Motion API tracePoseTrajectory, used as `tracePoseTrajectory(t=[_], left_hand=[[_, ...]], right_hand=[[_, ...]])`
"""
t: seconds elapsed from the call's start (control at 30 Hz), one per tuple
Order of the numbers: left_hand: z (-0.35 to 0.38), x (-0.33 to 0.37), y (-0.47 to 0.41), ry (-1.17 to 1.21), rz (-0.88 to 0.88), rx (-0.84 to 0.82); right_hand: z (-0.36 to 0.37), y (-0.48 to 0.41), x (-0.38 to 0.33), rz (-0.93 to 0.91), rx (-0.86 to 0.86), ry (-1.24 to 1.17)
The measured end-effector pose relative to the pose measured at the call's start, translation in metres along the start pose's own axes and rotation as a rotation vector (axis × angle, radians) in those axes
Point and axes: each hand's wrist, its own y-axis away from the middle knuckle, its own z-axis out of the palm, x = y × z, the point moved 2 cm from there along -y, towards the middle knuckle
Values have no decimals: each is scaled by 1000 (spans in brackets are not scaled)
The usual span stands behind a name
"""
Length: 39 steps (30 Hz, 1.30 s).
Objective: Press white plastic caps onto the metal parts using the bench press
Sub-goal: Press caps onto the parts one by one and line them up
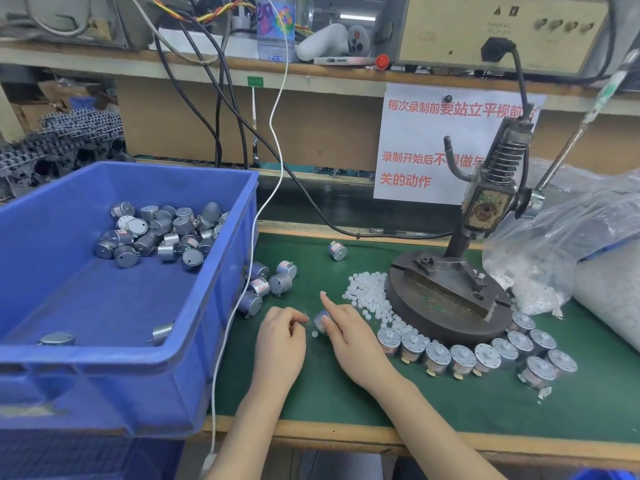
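Status: a metal part (321,320) is held low over the green worktop (346,403), in front of the bench press (485,209). It is gripped by the right hand (349,341) between the thumb and curled fingers, with the index finger stretched out straight. The left hand (282,336) is held just beside it, fingers curled and tips drawn together towards the part. Whether a cap is pinched there cannot be told, as the spot is blurred. One loose cap (314,334) is seen on the worktop between the hands.

Done: about a dozen capped parts (460,358), each with a white piece on top, are laid in an arc round the front of the press base.

Left to do: a few uncapped parts (268,282) are lying beside the blue bin (221,341), and a lone part (337,251) lies further back. A larger heap of parts (162,233) is left inside the bin. A pile of white caps (369,294) is banked against the left of the press base. More appear to be kept in the plastic bag (554,244) on the right.

Nothing is seated on the press and its lever is not held. The step in hand is judged to be fitting a cap by hand before pressing. As the stock in the bin outnumbers the finished row, the task is judged less than half done.
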Motion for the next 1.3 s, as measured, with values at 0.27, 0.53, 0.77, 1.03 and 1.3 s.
tracePoseTrajectory(t=[0.27, 0.53, 0.77, 1.03, 1.3], left_hand=[[0, 1, 0, -18, 4, -3], [1, -1, 0, -22, 2, 7], [2, -3, 2, -40, -12, 19], [-1, 1, 5, -70, 14, 14], [0, 3, 5, -99, 14, -23]], right_hand=[[4, 1, -4, -41, -35, 108], [11, -1, -6, -103, -28, 269], [17, -1, -8, -105, -23, 381], [23, -1, -11, -127, -36, 446], [15, 2, -11, -97, 45, 213]])
